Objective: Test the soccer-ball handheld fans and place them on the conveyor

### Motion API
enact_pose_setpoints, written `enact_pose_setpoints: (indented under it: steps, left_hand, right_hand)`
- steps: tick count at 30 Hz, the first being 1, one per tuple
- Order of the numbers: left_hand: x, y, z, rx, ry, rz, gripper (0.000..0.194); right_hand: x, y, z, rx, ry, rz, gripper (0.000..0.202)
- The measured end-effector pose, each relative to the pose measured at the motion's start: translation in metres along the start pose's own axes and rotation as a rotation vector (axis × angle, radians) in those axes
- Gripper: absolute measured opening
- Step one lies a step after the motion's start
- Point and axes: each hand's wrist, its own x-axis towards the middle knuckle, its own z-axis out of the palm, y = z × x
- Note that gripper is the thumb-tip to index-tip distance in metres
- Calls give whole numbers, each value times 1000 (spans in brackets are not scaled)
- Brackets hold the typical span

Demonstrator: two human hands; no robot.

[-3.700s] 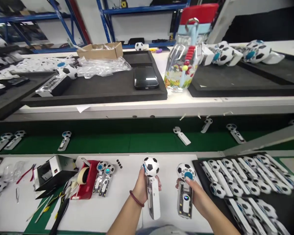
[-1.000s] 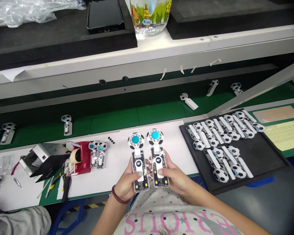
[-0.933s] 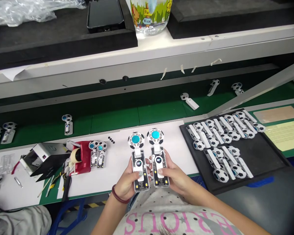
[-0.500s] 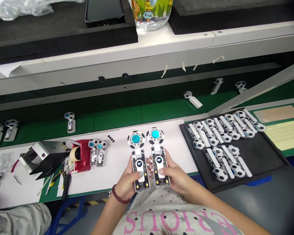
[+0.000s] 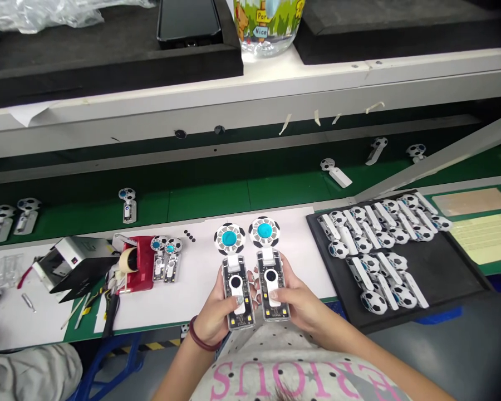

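Left hand [image 5: 217, 317], right hand [image 5: 294, 303] clasp fans [image 5: 250, 273].

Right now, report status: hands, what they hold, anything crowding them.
Left hand gripping left fan, thumb on its button. Right hand gripping right fan, thumb likewise. Fans side by side, round displays dark. Black tray of fans close on the right.

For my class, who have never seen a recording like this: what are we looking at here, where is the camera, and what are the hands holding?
The camera sits on a person's head and looks down at their own two bare hands. The left hand holds one small handheld fan with a football-patterned head; the right hand holds a second fan beside it. Below them is a white worktop. To the right, a black tray holds many more such fans. To the left stands a red tape dispenser. Behind runs a green conveyor belt carrying a few fans.
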Motion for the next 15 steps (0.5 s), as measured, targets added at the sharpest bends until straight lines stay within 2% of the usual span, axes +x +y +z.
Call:
enact_pose_setpoints:
  steps: [6,9,12,15]
  left_hand:
    - [-5,1,2,27,-30,68,61]
    - [-10,6,2,97,-69,160,59]
    - [-15,20,4,244,-121,302,54]
    - [-17,42,15,308,-192,417,53]
  right_hand:
    - [-3,-2,1,-91,-39,-23,76]
    - [-7,-7,-3,-188,-84,-59,79]
    - [-15,-20,-4,-290,-121,-135,69]
    - [-25,-45,6,-309,-257,-195,52]
